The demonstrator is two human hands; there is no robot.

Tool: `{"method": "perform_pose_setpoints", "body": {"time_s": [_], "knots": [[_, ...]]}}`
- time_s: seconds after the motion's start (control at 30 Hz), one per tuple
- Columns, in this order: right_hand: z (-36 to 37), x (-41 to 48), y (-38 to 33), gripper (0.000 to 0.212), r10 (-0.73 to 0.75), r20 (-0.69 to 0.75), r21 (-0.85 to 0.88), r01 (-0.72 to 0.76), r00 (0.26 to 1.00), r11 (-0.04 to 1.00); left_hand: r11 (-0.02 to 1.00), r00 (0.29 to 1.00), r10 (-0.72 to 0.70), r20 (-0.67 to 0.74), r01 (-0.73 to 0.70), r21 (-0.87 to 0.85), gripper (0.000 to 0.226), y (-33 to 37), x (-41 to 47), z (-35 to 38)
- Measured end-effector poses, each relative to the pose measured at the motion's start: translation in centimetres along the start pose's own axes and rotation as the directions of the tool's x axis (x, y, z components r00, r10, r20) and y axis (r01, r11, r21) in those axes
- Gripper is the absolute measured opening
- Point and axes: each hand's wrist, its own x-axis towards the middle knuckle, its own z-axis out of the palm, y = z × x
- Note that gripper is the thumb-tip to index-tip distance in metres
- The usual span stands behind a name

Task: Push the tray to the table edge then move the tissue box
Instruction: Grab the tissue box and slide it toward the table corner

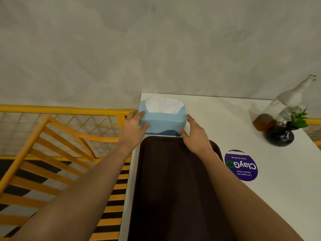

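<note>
At the far left corner of the white table [217, 119], sitting against the grey wall: the blue tissue box [162, 121], white tissue showing through its top opening, just beyond the short end of the dark brown tray [173, 188] and seemingly touching it. Gripping the box from both sides: left hand [132, 126] pressing on the left face with fingers curling round the upper corner and thumb lying across the front; right hand [193, 134] cupping the right face, thumb touching the lower front corner, fingers reaching up along the side. Whether lifting off the surface or resting on it, cannot tell. Running lengthwise toward the viewer along the left edge of the table: the tray, bare, both forearms crossing above it. Lying just right of the tray on the tabletop: a round purple sticker [240, 165] with white lettering reading upside down. Standing well apart at the far right: a dark round vase [279, 137] holding green leaves, an amber-tinted glass bottle [264, 121] beside it, and a white animal figurine [293, 95] behind. Filling the space left of the table: a yellow railing [52, 136] over black-and-yellow striped flooring.
</note>
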Motion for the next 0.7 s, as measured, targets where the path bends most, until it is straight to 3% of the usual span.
{"method": "perform_pose_setpoints", "body": {"time_s": [0.13, 0.4, 0.7], "knots": [[0.0, -0.1, -0.3, 0.074, -0.007, -0.086, -0.017, 0.005, 0.996, 1.0, 0.997, 0.998, 0.053, -0.028, -0.054, -0.059, 0.068, -0.6, -0.2, 0.1], [1.2, 1.5, 0.5, 0.062, -0.07, -0.076, -0.064, 0.065, 0.995, 0.996, 0.995, 0.994, 0.074, -0.077, -0.078, -0.057, 0.042, -1.9, 0.3, 2.3], [2.0, 8.6, 0.7, 0.06, -0.054, -0.107, -0.057, 0.048, 0.993, 0.997, 0.996, 0.994, 0.039, -0.103, -0.047, -0.079, 0.041, -2.0, 8.1, 2.8]]}}
